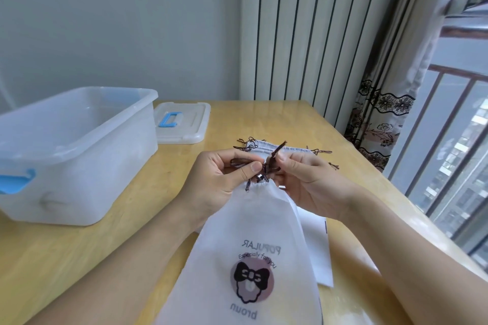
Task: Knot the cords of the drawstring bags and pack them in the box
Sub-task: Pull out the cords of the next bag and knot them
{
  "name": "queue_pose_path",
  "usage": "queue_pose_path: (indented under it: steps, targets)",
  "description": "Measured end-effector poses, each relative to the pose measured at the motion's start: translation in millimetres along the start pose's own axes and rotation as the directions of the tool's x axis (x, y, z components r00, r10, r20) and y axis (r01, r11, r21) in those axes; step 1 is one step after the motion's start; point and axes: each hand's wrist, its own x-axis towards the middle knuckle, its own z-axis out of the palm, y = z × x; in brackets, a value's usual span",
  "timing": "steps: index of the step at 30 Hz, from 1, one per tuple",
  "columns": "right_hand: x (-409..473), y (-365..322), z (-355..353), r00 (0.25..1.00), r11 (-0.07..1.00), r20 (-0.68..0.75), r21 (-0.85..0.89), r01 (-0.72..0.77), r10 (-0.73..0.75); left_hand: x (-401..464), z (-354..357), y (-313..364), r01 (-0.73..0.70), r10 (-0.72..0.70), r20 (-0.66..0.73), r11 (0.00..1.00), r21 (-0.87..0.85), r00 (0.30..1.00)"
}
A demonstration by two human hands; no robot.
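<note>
A white drawstring bag (245, 240) with a printed bow picture lies in front of me, its gathered neck held up between my hands. Dark brown cords (266, 166) come out of the neck. My left hand (219, 179) pinches one cord between thumb and fingers. My right hand (306, 179) pinches the other cord, whose end sticks upward. More white bags (293, 150) with brown cords lie flat on the table under and behind my hands. The translucent plastic box (71, 150) with blue latches stands open at the left.
The box lid (184, 121) with a blue handle lies on the wooden table (330, 140) right of the box. A wall and striped curtain stand behind the table. A window with a railing is at the right.
</note>
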Motion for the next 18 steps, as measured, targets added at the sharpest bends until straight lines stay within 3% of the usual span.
queue_pose_path:
  steps: [6,11,15,18]
  targets:
    - [4.6,2.4,3.3,0.985,0.969,-0.121,0.230,-0.091,0.121,-1.0,2.7,-1.4,-0.097,0.097,-0.001,0.989,0.112,0.995]
    - [7.9,3.7,10.6,0.946,0.892,-0.224,0.438,-0.115,0.232,1.9,1.5,-8.3,-0.210,0.239,-0.049,0.922,0.326,0.970]
    - [8.3,1.9,15.4,0.957,0.888,-0.204,0.449,-0.097,0.207,1.2,0.8,-9.6,-0.239,0.266,-0.035,0.910,0.338,0.963]
    - [2.1,-4.7,17.4,0.960,0.954,-0.207,0.271,-0.129,0.189,0.2,1.7,-8.7,-0.281,0.303,-0.012,0.898,0.338,0.953]
